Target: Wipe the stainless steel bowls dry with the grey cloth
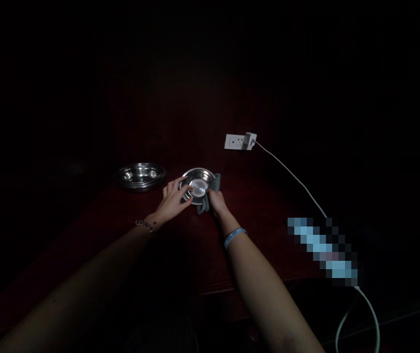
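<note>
A small shiny steel bowl (pixel 199 185) is tilted toward me above the dark red table, between my two hands. My left hand (pixel 175 198) grips its left rim, fingers behind the edge and thumb reaching over the inside. On the right side, my right hand (pixel 217 201) is closed on a grey-green cloth (pixel 215 182) pressed against the bowl's rim. Part of the cloth hangs below the bowl. Most of the right fingers are hidden behind the cloth and bowl.
Several nested steel bowls (pixel 140 176) stand at the left on the dark red table (pixel 210 264). On the wall behind is a power socket (pixel 236 142) with a white plug (pixel 250 140). Its white cable (pixel 298 180) runs down right past a blurred-out bright object (pixel 323 250).
</note>
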Tool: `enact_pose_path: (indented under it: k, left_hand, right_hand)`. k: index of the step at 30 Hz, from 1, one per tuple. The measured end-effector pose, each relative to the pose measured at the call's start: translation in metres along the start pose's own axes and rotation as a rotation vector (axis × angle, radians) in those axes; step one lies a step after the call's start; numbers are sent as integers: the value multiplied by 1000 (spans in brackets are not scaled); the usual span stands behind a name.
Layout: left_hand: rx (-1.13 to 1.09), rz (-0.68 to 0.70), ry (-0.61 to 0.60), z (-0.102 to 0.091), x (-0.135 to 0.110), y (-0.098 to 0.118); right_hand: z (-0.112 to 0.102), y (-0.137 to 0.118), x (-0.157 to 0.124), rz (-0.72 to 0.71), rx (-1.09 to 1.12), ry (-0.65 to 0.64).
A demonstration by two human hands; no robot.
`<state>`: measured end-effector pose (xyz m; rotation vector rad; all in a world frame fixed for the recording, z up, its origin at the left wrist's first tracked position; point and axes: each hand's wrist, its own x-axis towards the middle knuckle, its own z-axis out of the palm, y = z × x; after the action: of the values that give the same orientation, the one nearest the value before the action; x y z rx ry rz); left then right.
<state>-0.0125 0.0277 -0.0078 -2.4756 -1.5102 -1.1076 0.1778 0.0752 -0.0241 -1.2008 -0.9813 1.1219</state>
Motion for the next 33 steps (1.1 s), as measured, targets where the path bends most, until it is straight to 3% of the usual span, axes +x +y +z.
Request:
enact_pose_path:
  k: [6, 22, 33]
  left_hand:
    - [26, -9, 5, -1, 0, -1]
    - [142, 116, -151, -1, -1, -4]
    - [207, 209, -138, -10, 4, -7]
  right_hand:
    - [0, 3, 3, -4, -53, -6]
    - [2, -3, -4, 16, -30, 3]
    - [3, -8, -10, 10, -39, -21]
